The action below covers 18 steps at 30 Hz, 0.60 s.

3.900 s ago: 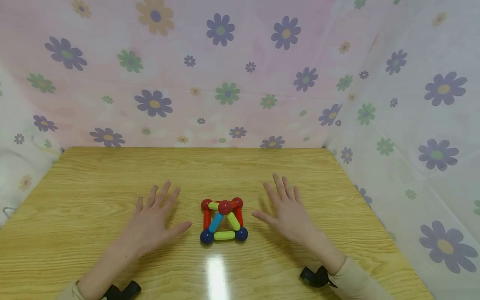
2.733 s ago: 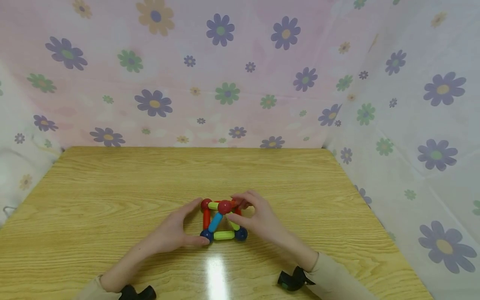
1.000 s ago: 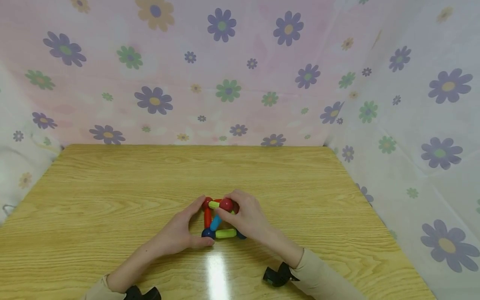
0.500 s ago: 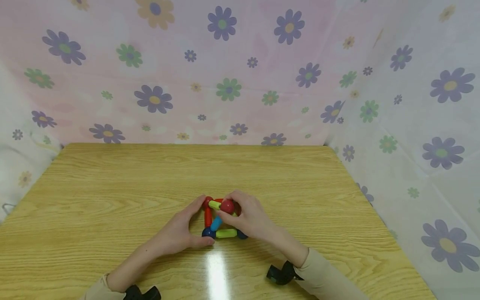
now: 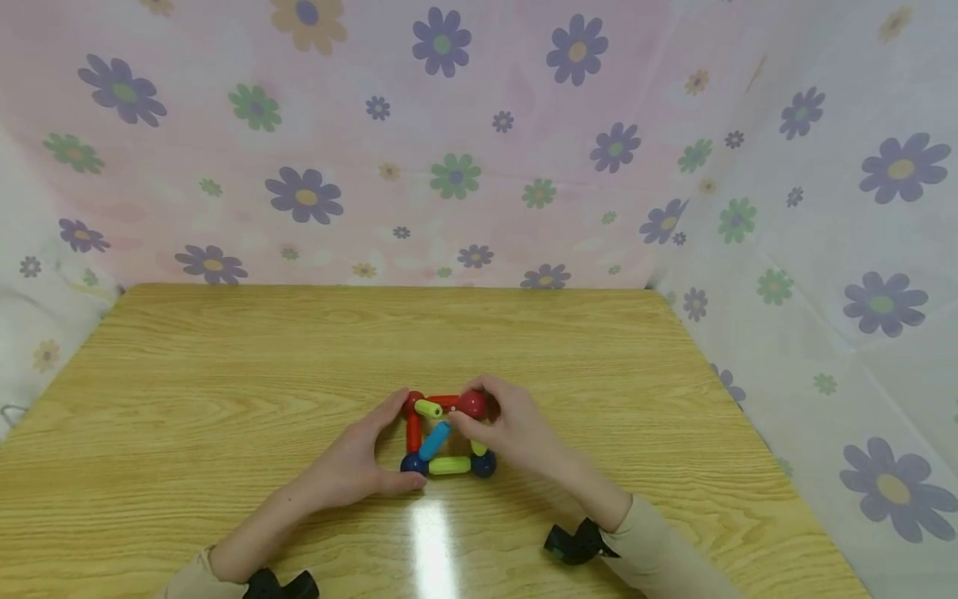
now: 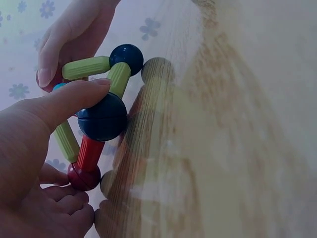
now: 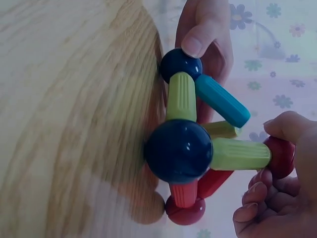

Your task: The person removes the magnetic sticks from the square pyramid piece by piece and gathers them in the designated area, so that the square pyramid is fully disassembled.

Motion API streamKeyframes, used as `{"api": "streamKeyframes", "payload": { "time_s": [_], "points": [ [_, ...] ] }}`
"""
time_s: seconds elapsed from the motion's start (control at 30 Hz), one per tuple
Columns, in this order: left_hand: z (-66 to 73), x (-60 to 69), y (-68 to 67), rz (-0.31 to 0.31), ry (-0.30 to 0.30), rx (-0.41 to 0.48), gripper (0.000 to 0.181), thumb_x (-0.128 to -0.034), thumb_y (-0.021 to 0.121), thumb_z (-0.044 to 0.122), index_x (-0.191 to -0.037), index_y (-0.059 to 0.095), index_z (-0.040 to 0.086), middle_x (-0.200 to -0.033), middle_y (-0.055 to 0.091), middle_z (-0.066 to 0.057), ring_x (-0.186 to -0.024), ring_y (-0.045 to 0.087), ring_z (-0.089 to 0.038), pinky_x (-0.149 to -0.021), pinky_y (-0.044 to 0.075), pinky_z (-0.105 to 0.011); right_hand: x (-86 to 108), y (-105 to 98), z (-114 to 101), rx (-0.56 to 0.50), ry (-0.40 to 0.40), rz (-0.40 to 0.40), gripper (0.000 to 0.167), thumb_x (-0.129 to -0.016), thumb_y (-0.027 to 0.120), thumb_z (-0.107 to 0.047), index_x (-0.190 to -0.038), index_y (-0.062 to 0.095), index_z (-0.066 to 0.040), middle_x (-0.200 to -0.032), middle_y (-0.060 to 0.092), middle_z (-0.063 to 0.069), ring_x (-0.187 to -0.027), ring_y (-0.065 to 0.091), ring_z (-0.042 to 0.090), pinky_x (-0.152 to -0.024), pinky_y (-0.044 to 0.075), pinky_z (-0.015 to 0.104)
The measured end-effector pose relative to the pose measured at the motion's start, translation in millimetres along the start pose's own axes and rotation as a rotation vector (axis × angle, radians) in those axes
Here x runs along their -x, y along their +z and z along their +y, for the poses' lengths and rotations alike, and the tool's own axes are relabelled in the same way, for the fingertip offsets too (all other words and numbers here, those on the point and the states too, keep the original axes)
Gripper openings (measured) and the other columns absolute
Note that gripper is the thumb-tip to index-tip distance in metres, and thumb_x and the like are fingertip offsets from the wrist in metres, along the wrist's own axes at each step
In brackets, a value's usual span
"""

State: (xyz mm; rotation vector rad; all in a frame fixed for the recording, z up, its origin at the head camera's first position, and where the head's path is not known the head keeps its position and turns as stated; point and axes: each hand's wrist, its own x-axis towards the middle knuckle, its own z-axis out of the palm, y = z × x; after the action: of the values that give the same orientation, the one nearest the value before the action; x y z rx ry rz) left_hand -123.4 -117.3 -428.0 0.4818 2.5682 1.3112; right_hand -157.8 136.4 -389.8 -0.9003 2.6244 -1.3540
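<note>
A frame of coloured rods and balls rests on the wooden table [image 5: 314, 333]. My left hand [image 5: 352, 466] grips its left side, thumb on a dark blue ball [image 5: 414, 463] and fingertips at a red ball [image 5: 414, 403]. My right hand [image 5: 520, 424] pinches another red ball [image 5: 472, 405], raised off the table. In the right wrist view a yellow-green rod [image 7: 241, 154] joins that ball [image 7: 281, 156] to a near dark blue ball [image 7: 181, 150]. The blue rod [image 7: 223, 100] and another yellow-green rod [image 5: 429, 408] have free upper ends. My right hand hides the frame's back right corner in the head view.
Flowered cloth [image 5: 456, 175] hangs behind the table and along its sides. Black devices are strapped at the left wrist [image 5: 280, 586] and right wrist [image 5: 580, 542]. A bright reflection lies on the tabletop in front of the frame.
The pinched red ball has moved right with my right hand, parting from the blue rod and the left yellow-green rod. Earlier, both hands came in from the sides and took hold.
</note>
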Motion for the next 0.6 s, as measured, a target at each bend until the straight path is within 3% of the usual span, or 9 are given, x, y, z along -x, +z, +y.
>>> {"api": "streamKeyframes", "payload": {
  "time_s": [0.4,0.6],
  "points": [
    [1.4,0.5,-0.3,-0.003,-0.009,0.0,0.115,-0.0723,0.087,0.049,-0.161,0.021,0.015,-0.165,0.024,-0.007,-0.151,0.023,-0.035,-0.118,0.027,-0.06,9.3,-24,8,0.043,0.052,-0.019,0.021,-0.089,0.076,-0.024,-0.106,0.065,-0.017,-0.087,0.064,-0.006,-0.075,0.055,0.013,-0.061,0.05,0.026],
    [1.3,0.5,-1.0,-0.002,0.001,-0.009,0.115,-0.0724,0.087,0.049,-0.161,0.021,0.014,-0.165,0.025,-0.008,-0.151,0.024,-0.035,-0.118,0.027,-0.059,15.6,-38,18,0.053,0.056,-0.04,0.026,-0.087,0.077,-0.019,-0.109,0.066,-0.011,-0.092,0.065,-0.006,-0.079,0.058,0.016,-0.068,0.054,0.032]
  ]
}}
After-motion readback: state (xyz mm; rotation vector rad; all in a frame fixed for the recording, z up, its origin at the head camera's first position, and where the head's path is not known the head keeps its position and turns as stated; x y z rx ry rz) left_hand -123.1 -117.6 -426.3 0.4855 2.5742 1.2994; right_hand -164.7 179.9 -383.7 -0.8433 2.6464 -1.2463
